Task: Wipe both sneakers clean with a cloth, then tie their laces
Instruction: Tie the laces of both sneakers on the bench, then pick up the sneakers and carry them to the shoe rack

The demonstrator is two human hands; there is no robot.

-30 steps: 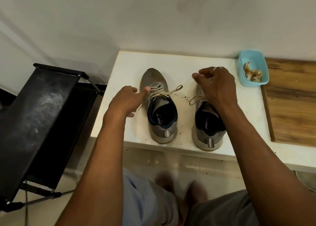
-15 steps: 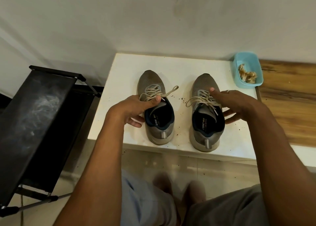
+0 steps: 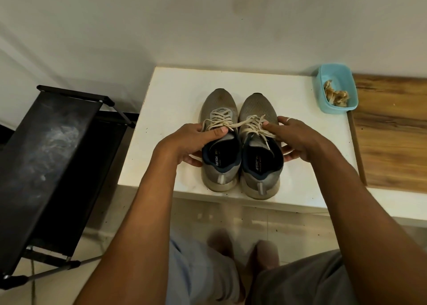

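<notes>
White tabletop (image 3: 175, 92) carried the left sneaker (image 3: 219, 103) and right sneaker (image 3: 256, 107), touching. Left hand (image 3: 184, 143) and right hand (image 3: 298, 138) each clasped its shoe's outer side, thumbs on the laces (image 3: 240, 124). Both shoes looked light and soft; the collar seemed the firmest hold.

A white counter (image 3: 184, 92) meets a plain wall (image 3: 208, 15), black rack (image 3: 46, 154) beside it, tiled floor (image 3: 288, 226) below.
</notes>
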